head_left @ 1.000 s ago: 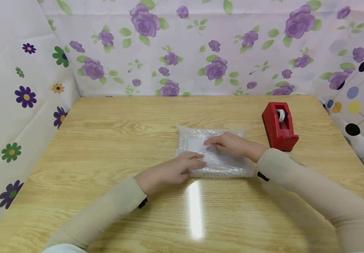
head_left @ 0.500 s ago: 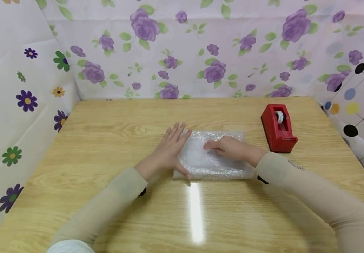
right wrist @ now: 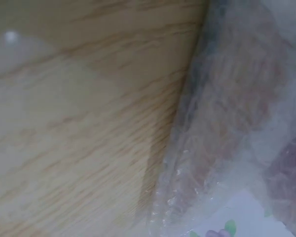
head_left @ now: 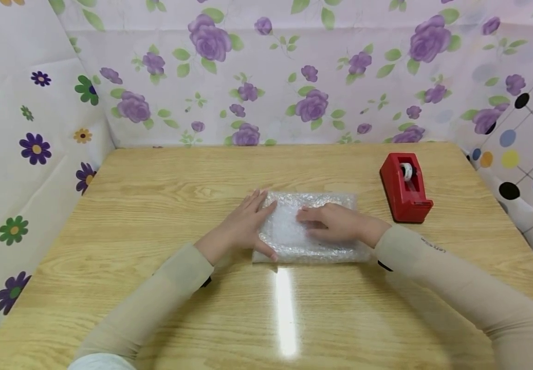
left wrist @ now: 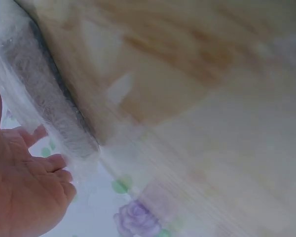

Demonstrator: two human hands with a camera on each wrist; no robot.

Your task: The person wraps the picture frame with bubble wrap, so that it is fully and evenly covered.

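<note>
A flat, roughly rectangular package in clear bubble wrap (head_left: 317, 254) lies mid-table, with a whitish patch on its top. My left hand (head_left: 244, 226) rests at its left end, fingers spread over the edge and thumb toward the near corner. In the left wrist view, the same hand (left wrist: 32, 182) has its palm showing beside the wrapped package (left wrist: 44, 84). Over the package top is my right hand (head_left: 335, 222), fingers extended leftward with a slight bend and a little blurred. The right wrist view has the wrap's side (right wrist: 222, 108) close up, with a dark line along its lower edge.
A red tape dispenser (head_left: 404, 192) with a white-cored roll stands to the right, beyond the right hand. The wooden table (head_left: 178, 174) meets flowered sheets at the back and left, and a dotted sheet (head_left: 520, 169) at the right.
My left hand has moved from the package's near side to its left end and spread its fingers. The right hand stays over the top, its fingers now less pointed at one spot.
</note>
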